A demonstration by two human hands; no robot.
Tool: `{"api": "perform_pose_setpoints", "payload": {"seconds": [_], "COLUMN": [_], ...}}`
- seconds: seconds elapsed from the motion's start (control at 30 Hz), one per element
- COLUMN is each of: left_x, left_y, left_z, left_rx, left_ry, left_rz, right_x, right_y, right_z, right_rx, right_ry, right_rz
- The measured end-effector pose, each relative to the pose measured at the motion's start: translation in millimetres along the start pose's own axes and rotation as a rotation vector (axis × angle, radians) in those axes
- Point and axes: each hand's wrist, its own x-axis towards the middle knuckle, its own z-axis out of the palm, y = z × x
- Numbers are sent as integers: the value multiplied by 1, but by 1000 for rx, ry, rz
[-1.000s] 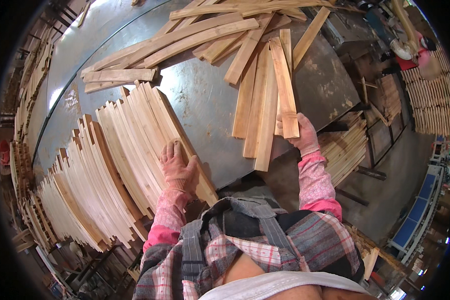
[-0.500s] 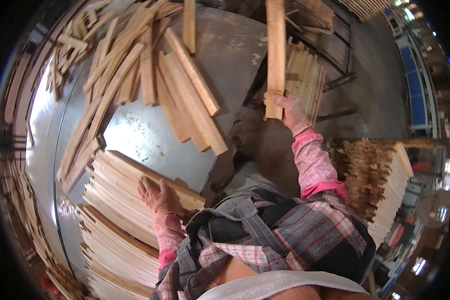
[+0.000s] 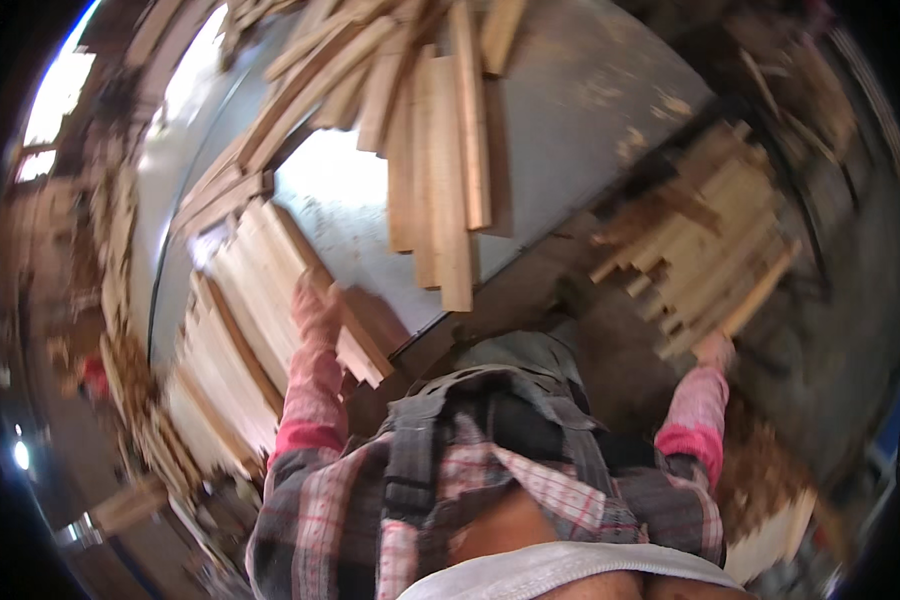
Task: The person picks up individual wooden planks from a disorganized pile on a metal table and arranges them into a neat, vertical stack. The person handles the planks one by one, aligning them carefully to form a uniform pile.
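Note:
My left hand (image 3: 316,310), in a pale pinkish glove, lies with fingers stretched on the edge board of a stack of light wooden boards (image 3: 255,270) on the left. Off to the right, my right hand (image 3: 713,350) is closed round the near end of a wooden board (image 3: 760,292). That board lies along the right side of a second pile of boards (image 3: 715,235), whose near ends are staggered. Motion blurs the fingers of the right hand.
Loose wooden strips (image 3: 435,170) lie fanned out on a grey metal table (image 3: 560,110) ahead. Another stack of wood (image 3: 770,500) stands at the lower right. A dark metal frame (image 3: 785,170) borders the right-hand pile. More timber (image 3: 120,330) lines the far left.
My right hand has swung right and nearer, bringing the board from above the table's right side down to the right-hand pile. The left hand stays on its stack. The view has turned.

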Motion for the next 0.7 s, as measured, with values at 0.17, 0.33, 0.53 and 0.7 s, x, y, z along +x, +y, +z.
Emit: {"api": "perform_pose_setpoints", "payload": {"seconds": [0.17, 0.33, 0.53, 0.7], "left_x": [7, -65, -58, -51], "left_y": [178, 246, 260, 257], "left_z": [-5, -13, 5, -3], "left_rx": [-172, -9, -27, -160], "left_ry": [-444, -497, -511, -542], "left_rz": [-68, -147, -167, -115], "right_x": [59, 51, -46, -83], "right_y": [38, -38, -264, -448], "right_z": [57, -52, -184, -145], "right_rx": [708, 359, 752, 578], "right_ry": [-57, -161, 130, 107], "right_rz": [368, 251, -722, -783]}}
